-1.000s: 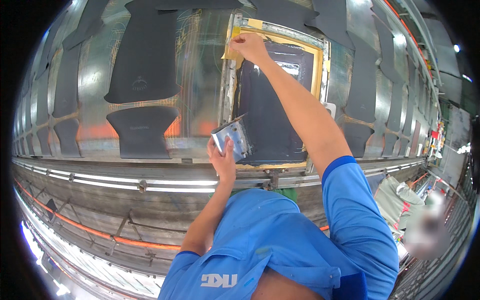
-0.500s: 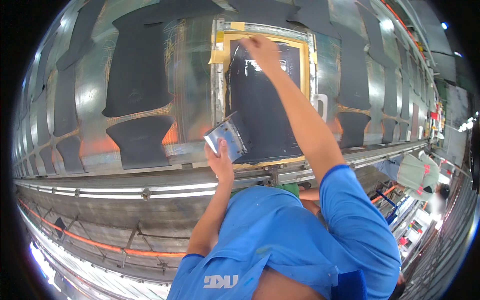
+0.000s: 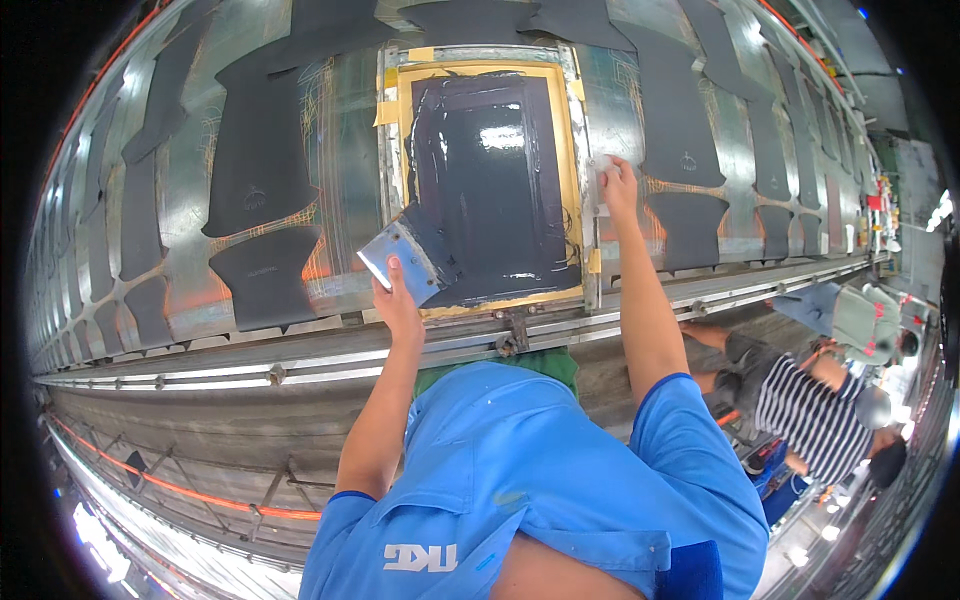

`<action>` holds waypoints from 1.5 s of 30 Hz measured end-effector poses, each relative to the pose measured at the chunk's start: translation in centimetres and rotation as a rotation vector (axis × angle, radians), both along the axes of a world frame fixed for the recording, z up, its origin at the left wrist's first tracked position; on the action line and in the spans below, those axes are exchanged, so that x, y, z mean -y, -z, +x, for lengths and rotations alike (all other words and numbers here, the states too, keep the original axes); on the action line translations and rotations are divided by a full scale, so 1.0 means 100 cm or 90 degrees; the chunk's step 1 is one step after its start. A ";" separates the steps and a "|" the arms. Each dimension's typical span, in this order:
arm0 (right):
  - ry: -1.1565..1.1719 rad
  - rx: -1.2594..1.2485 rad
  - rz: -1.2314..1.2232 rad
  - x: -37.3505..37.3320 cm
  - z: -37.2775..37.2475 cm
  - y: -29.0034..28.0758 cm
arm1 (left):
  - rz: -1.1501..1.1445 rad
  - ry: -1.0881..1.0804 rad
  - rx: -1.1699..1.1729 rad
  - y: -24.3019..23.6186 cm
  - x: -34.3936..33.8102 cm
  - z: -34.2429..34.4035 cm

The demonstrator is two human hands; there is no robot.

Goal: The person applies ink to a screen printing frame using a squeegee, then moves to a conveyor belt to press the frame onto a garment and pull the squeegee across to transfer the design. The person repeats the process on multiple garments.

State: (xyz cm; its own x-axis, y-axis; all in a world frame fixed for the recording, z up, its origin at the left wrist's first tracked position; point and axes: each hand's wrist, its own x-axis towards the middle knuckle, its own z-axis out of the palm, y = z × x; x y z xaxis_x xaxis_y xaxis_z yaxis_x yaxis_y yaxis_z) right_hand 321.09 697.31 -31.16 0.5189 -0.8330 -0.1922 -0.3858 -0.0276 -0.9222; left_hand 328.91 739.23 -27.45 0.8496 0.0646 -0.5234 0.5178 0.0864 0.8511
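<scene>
My left hand [image 3: 398, 303] grips a squeegee [image 3: 408, 262] with a pale blue-silver holder and a dark, ink-coated blade. The squeegee is tilted over the lower left corner of a screen-printing frame [image 3: 391, 180]. Wet black ink [image 3: 490, 215] covers the mesh inside the yellow taped border [image 3: 567, 150], glossy and smeared at its edges. At the frame's right side, my right hand [image 3: 620, 188] is closed round the white handle [image 3: 604, 166], most of which the fingers hide.
Dark cut fabric pieces [image 3: 262, 150] lie in rows on the long shiny table [image 3: 345, 180]. A metal rail [image 3: 230, 367] runs along its near edge. Two people, one in a striped shirt [image 3: 815, 415] and one in a grey-green top [image 3: 868, 322], are to the right.
My right hand has moved from above the inked mesh down to the handle at the right. The squeegee stays in my left hand. The frame appears farther left in view.
</scene>
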 end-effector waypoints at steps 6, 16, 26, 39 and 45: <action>0.024 -0.049 -0.151 -0.012 0.007 -0.005 | -0.045 -0.042 -0.052 -0.007 -0.003 0.005; -0.039 -0.051 -0.159 0.052 -0.046 -0.148 | -0.022 0.018 -0.120 -0.042 0.072 -0.056; 0.106 -0.047 -0.168 0.180 -0.176 -0.179 | -0.294 0.157 -0.185 -0.035 0.193 -0.142; -0.020 0.047 -0.022 0.103 -0.051 -0.080 | -0.058 -0.007 -0.097 -0.034 0.122 -0.086; -0.040 -0.002 0.034 0.035 -0.011 -0.063 | 0.102 -0.138 -0.124 -0.083 0.065 -0.061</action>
State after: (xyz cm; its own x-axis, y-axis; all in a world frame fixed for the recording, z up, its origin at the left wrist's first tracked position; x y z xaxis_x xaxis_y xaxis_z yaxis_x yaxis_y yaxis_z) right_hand 319.99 693.85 -24.87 0.5694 -0.7870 -0.2377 -0.3880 -0.0023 -0.9217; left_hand 322.78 732.70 -19.14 0.6922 0.3277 -0.6430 0.6559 0.0860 0.7499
